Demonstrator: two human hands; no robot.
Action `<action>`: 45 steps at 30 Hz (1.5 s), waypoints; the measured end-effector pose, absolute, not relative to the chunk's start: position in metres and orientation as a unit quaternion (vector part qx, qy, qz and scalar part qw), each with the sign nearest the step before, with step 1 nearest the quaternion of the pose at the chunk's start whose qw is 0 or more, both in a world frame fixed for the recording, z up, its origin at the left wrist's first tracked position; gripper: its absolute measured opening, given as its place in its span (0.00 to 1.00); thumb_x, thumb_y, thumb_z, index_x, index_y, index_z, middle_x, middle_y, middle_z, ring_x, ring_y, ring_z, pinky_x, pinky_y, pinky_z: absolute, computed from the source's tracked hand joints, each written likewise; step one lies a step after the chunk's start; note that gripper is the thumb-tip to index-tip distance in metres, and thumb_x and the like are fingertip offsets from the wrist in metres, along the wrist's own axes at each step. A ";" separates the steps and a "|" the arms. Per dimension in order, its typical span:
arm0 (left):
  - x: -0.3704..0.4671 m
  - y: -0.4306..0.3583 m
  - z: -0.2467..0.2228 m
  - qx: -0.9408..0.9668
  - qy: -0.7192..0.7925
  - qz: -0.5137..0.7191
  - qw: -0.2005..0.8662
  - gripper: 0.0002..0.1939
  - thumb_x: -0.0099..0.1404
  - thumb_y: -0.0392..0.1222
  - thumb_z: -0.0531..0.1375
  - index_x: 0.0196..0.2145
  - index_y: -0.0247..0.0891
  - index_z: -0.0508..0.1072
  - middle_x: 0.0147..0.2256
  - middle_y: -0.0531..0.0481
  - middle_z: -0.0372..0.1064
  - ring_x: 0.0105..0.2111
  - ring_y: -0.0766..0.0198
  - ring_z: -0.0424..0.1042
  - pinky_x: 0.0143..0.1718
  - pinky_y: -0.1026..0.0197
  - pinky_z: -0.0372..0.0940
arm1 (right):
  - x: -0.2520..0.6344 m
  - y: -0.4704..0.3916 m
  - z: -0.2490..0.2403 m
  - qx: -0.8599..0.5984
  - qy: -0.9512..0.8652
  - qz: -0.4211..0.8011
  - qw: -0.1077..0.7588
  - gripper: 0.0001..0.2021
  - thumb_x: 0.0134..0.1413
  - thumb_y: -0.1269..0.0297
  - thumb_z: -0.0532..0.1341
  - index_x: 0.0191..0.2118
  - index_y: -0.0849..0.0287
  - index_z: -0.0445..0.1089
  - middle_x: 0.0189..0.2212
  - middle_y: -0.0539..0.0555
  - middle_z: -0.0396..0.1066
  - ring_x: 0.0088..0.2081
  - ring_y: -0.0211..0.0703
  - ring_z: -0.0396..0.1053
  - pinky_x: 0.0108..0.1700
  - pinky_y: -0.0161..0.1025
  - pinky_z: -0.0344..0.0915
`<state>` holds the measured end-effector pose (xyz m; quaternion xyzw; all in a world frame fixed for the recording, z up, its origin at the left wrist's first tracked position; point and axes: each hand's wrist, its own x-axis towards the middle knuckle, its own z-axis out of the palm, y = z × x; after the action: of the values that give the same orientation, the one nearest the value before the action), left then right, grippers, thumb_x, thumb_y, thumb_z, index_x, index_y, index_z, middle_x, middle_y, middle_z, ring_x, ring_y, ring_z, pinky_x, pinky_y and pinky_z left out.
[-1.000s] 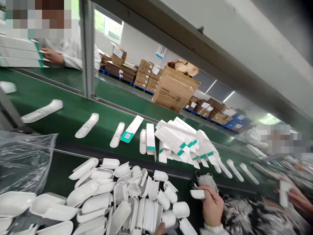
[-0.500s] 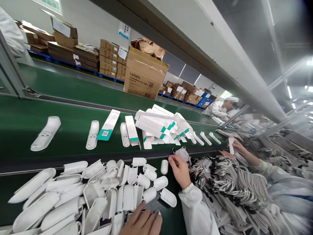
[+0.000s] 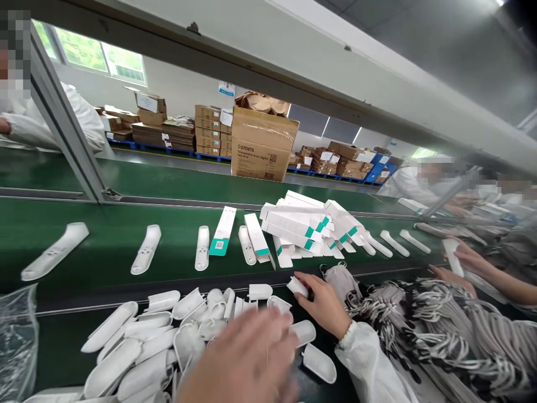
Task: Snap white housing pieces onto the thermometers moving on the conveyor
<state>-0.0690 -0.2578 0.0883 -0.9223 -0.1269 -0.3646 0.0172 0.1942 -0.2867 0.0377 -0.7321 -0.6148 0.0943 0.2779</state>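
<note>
My right hand (image 3: 325, 308) pinches a small white plastic cover (image 3: 297, 286) near the front edge of the green belt. Low in the middle, my left hand (image 3: 243, 358) is smeared by motion over the pile of white covers (image 3: 113, 369); what it holds, if anything, cannot be made out. A few loose covers (image 3: 319, 364) lie between and below the hands. On the belt behind rest white handheld devices (image 3: 146, 249), spaced apart, and a heap of white and green boxes (image 3: 293, 224).
Bundles of grey cables (image 3: 419, 319) are heaped to the right. Another person's hands (image 3: 470, 260) hold a white device at far right. A clear plastic bag (image 3: 19, 341) lies at left. A large carton (image 3: 264, 143) stands behind the belt, under a metal beam.
My right hand has closed on a small cover that lay beside it. My left hand has lifted and blurred over the pile. The view has shifted left, bringing in the plastic bag.
</note>
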 end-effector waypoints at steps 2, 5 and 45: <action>-0.069 -0.207 0.121 -0.930 -0.219 -0.296 -0.002 0.19 0.72 0.48 0.49 0.54 0.42 0.72 0.50 0.48 0.73 0.51 0.56 0.70 0.54 0.51 0.66 | 0.185 -0.270 0.046 -0.717 -0.609 0.099 0.324 0.20 0.56 0.63 0.59 0.55 0.55 0.69 0.45 0.56 0.74 0.43 0.48 0.72 0.46 0.44 0.69; -0.047 -0.128 0.143 -0.919 -0.334 -0.209 -0.002 0.20 0.72 0.47 0.48 0.49 0.36 0.73 0.48 0.44 0.73 0.50 0.53 0.70 0.49 0.51 0.67 | 0.163 -0.242 0.056 -0.701 -0.628 0.094 0.326 0.18 0.57 0.63 0.59 0.54 0.54 0.69 0.45 0.54 0.74 0.39 0.46 0.73 0.43 0.42 0.68; 0.145 -0.041 0.055 -0.944 -0.329 -0.011 0.026 0.18 0.68 0.44 0.50 0.39 0.33 0.78 0.42 0.34 0.73 0.49 0.44 0.61 0.51 0.40 0.51 | 0.186 -0.199 0.032 -0.836 -0.545 -0.048 0.045 0.11 0.62 0.59 0.58 0.42 0.62 0.70 0.42 0.62 0.75 0.46 0.54 0.73 0.41 0.41 0.66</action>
<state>0.1449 -0.0413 0.0552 -0.9440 -0.3288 -0.0108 0.0262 0.1862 -0.1986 0.0323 -0.8358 -0.5451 -0.0476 0.0454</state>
